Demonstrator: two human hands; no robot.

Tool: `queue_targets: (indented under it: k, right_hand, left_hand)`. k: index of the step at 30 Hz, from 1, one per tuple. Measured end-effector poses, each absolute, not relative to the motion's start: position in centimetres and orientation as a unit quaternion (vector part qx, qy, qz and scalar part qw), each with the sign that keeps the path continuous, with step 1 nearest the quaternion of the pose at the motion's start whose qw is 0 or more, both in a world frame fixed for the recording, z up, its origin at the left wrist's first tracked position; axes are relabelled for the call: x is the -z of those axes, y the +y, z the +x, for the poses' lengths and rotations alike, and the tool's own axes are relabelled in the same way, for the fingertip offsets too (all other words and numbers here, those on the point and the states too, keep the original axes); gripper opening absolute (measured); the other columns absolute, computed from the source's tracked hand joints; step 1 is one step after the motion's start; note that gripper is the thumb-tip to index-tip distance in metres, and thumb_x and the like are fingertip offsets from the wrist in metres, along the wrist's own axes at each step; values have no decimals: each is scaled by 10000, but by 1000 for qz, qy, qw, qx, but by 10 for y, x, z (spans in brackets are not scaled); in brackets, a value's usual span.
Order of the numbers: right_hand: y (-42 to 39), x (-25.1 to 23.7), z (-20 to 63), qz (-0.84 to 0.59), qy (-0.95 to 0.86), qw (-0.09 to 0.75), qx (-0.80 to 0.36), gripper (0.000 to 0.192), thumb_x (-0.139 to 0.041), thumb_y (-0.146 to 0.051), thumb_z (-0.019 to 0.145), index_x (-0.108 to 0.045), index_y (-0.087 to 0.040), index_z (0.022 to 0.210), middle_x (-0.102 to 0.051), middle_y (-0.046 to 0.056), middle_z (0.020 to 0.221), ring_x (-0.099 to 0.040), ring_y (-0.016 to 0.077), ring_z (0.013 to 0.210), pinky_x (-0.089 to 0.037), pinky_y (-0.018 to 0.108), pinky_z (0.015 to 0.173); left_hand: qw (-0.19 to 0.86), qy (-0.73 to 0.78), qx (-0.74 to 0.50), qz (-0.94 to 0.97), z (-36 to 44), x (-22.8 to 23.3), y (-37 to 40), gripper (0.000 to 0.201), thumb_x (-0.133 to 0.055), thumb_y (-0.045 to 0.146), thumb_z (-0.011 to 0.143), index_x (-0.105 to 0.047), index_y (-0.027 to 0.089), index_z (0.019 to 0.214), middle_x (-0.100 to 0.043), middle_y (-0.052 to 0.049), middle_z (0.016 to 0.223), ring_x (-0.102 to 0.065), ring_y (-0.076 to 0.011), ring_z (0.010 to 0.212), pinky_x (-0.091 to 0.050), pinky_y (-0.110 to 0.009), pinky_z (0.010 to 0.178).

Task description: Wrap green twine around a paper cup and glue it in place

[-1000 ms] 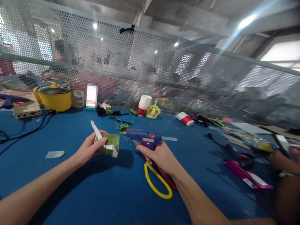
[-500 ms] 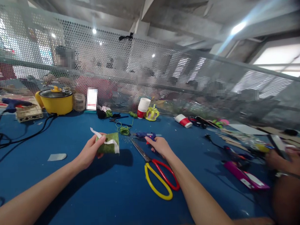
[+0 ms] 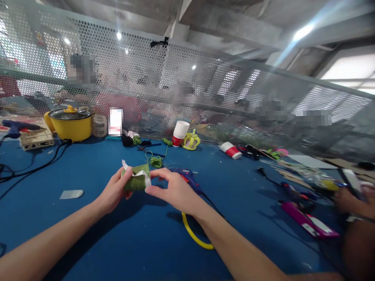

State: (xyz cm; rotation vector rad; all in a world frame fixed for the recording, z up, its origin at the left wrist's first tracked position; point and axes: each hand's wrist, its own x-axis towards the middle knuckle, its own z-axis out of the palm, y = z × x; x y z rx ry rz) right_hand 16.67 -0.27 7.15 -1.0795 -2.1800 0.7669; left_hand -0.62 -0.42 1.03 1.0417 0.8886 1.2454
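A small green roll with a fibrous surface is held just left of frame centre above the blue table, the left hand closed around its left end. A white paper strip is curled over the roll, and its right end is pinched by the fingertips of the right hand. Just behind that hand a blue glue gun is laid on the table; a yellow scissor loop is seen below the wrist. A glossy yellow lidded pot is stood at upper left.
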Motion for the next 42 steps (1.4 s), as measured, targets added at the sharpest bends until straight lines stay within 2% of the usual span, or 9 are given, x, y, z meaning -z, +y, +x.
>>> queue_targets:
  k: [8, 11, 15, 17, 19, 23, 27, 33, 42]
  right_hand:
    - [-9, -54, 159, -419, -763, 373, -322, 170, -525, -296, 791, -617, -160, 835, -647, 32, 812, -582, 153, 762, -447, 274, 737]
    - [-10, -53, 162, -423, -763, 377, -310, 165, -508, -298, 798, -611, -171, 814, -641, 28, 814, -575, 151, 762, -440, 268, 731]
    - [-12, -55, 167, -446, -763, 373, -283, 148, -511, -285, 780, -591, -164, 746, -606, 17, 743, -548, 143, 708, -425, 252, 685]
    - [-12, -55, 168, -457, -762, 363, -280, 150, -510, -276, 776, -580, -159, 714, -582, 11, 705, -529, 137, 683, -416, 245, 663]
    - [-13, -56, 169, -461, -766, 351, -280, 146, -507, -264, 776, -580, -159, 705, -568, 5, 687, -517, 133, 674, -409, 242, 654]
    - [-14, -54, 170, -453, -779, 347, -259, 125, -512, -248, 773, -588, -166, 716, -570, 8, 704, -520, 137, 684, -405, 251, 661]
    - [-14, -51, 169, -426, -802, 351, -227, 117, -514, -229, 771, -567, -173, 682, -569, 24, 748, -525, 144, 714, -407, 266, 678]
    - [-16, -50, 169, -384, -825, 347, -228, 113, -511, -200, 785, -550, -177, 682, -550, 23, 749, -519, 136, 705, -412, 270, 666]
    - [-20, -53, 170, -327, -838, 360, -249, 81, -522, -175, 792, -559, -180, 720, -552, 27, 781, -530, 135, 758, -433, 269, 698]
  left_hand:
    - [633, 337, -527, 457, -3, -3, -8, 594, -591, 643, 626, -450, 181, 971, -529, 15, 670, -507, -113, 513, -397, -230, 463]
    - [608, 349, -522, 486, -6, 0, -5, 670, -669, 603, 568, -457, 176, 1040, -573, -51, 874, -571, -177, 725, -452, -282, 625]
    - [573, 316, -538, 531, -14, 2, 2, 863, -787, 499, 448, -423, 218, 1177, -437, -117, 1220, -457, -276, 1100, -414, -332, 850]
    - [560, 290, -543, 555, -17, 0, 3, 902, -820, 416, 438, -398, 257, 1219, -374, -104, 1305, -379, -285, 1193, -363, -355, 927]
    - [533, 298, -548, 572, -17, -4, 1, 824, -824, 301, 478, -432, 274, 1202, -396, -78, 1311, -363, -267, 1214, -313, -357, 971]
    - [506, 331, -578, 548, -12, -15, -7, 449, -767, 226, 566, -601, 227, 984, -560, -48, 1120, -490, -233, 1058, -370, -331, 898]
    - [500, 320, -621, 512, -7, -20, -11, 137, -723, 245, 626, -648, 179, 719, -596, -24, 888, -541, -170, 847, -427, -265, 741]
    - [493, 325, -635, 498, -6, -18, -9, 120, -708, 236, 639, -616, 160, 653, -585, 6, 701, -514, -113, 664, -403, -222, 610]
    - [501, 332, -637, 483, -3, -19, -9, 150, -719, 209, 607, -582, 149, 623, -553, 21, 659, -484, -99, 622, -376, -211, 569]
